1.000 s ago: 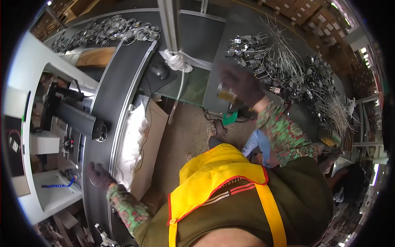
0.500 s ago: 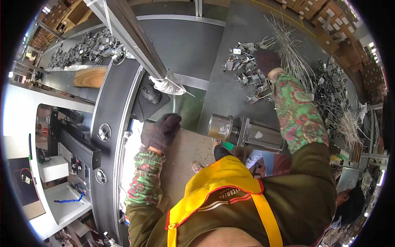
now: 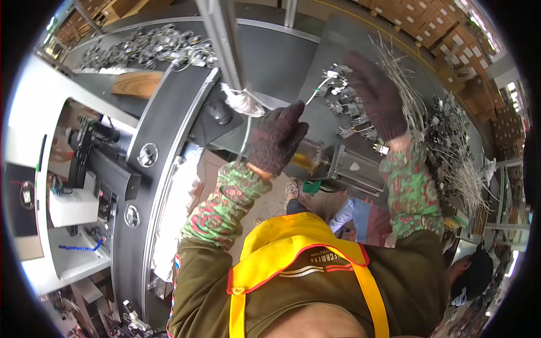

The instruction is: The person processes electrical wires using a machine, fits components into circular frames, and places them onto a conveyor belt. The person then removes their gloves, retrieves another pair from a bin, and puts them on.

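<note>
My left hand (image 3: 277, 138), in a dark knitted glove, is raised over the near edge of the grey table (image 3: 307, 121). Its fingers are pressed together, and a thin white cable (image 3: 317, 93) runs from their tips to a small white-topped connector (image 3: 331, 74) in the pile. My right hand (image 3: 378, 98), gloved the same way, hovers over the right side of that pile of small metal connector parts (image 3: 345, 107). Its fingers stretch out toward the far side, slightly blurred, with nothing visible in them. Part of the pile is hidden beneath it.
A metal cylinder-and-rod device (image 3: 352, 166) sits at the table's near edge. Loose thin wires (image 3: 403, 84) and a heap of dark parts (image 3: 451, 129) lie to the right. An upright metal post (image 3: 222, 45), a computer mouse (image 3: 218, 112) and a curved conveyor (image 3: 155, 127) stand left.
My left hand has moved right and farther from me, to the table, and a white cable now stretches from its fingertips. The right hand has shifted slightly nearer, its fingers straightened.
</note>
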A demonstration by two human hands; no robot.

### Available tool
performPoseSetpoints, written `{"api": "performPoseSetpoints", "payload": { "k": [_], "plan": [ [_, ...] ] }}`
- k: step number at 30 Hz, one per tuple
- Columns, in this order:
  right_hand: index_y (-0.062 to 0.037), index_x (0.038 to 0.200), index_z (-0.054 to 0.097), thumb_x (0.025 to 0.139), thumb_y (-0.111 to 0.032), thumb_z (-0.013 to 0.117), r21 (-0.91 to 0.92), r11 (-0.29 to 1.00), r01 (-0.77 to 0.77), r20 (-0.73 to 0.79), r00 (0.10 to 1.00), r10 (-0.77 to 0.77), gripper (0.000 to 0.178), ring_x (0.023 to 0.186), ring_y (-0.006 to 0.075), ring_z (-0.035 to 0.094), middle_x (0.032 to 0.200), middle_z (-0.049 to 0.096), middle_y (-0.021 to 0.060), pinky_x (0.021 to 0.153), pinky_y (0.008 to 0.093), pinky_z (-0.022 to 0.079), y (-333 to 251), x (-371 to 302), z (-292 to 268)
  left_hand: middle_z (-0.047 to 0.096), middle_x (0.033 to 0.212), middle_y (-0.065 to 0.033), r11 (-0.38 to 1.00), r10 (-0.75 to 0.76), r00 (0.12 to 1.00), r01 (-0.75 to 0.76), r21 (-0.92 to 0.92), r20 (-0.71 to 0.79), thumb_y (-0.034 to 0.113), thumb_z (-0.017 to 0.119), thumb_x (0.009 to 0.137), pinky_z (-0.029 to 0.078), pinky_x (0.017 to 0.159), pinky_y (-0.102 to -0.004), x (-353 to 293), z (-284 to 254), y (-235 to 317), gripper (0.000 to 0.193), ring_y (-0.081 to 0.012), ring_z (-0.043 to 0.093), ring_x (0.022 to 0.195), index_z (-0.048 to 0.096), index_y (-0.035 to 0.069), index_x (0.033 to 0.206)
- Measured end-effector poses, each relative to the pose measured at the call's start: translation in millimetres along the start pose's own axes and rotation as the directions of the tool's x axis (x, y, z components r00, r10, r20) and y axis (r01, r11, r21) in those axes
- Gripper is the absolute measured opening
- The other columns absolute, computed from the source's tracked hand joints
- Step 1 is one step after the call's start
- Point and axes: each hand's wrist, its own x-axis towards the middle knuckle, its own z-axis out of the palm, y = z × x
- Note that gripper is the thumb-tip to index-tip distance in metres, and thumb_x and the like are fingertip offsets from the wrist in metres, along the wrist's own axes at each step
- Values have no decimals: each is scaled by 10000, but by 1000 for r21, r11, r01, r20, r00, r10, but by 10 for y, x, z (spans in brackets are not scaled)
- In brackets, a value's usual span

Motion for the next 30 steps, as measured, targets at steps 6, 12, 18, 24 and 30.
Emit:
{"api": "performPoseSetpoints", "payload": {
  "k": [6, 12, 18, 24, 30],
  "plan": [
    [-71, 1222, 610, 962, -402, 573, 592, -144, -793, 570, 286, 770, 423, 583, 109, 547, 955, 672, 48, 508, 241, 456, -989, -296, 488, 634, 1044, -168, 957, -2, 996, -23, 288, 87, 232, 653, 857, 496, 758, -462, -591, -471, 251, 447, -373, 610, 930, 553, 76, 1264],
    [-87, 1255, 598, 1019, -308, 478, 793, 79, -604, 489, 708, 510, 345, 450, 57, 451, 784, 603, -1, 404, 205, 363, -1332, -713, 865, 660, 1027, -132, 700, -297, 917, 400, -592, 268, 210, 651, 852, 507, 762, -407, -1350, -699, 346, 405, -294, 646, 901, 599, 30, 1211],
    [-103, 1213, 624, 986, -242, 461, 262, 792, -552, 455, 794, 403, 312, 466, 111, 501, 732, 600, 21, 441, 272, 410, -1526, -2012, 1589, 645, 955, -60, 150, -431, 326, 945, -290, 842, 248, 629, 880, 515, 609, -295, -2298, -764, 127, 343, -165, 624, 697, 625, 17, 1134],
    [-121, 1098, 661, 945, -353, 540, 360, 773, -522, 159, 851, 500, 304, 439, 132, 496, 646, 581, 39, 424, 272, 400, -1394, -2210, 1488, 652, 916, -94, 324, -768, 116, 918, 227, 630, 189, 722, 792, 526, 563, -357, -4185, -560, -902, 385, -197, 628, 717, 627, 53, 1140],
    [-103, 957, 692, 842, -386, 664, 449, 133, -884, 502, 372, 781, 307, 379, 133, 462, 589, 559, 40, 354, 280, 344, -1228, -1654, 1090, 648, 876, -100, -21, -775, -36, 999, 30, 631, 115, 746, 712, 535, 613, -401, -4778, -766, -1021, 372, -247, 631, 776, 657, 70, 1071]
  ]
}}
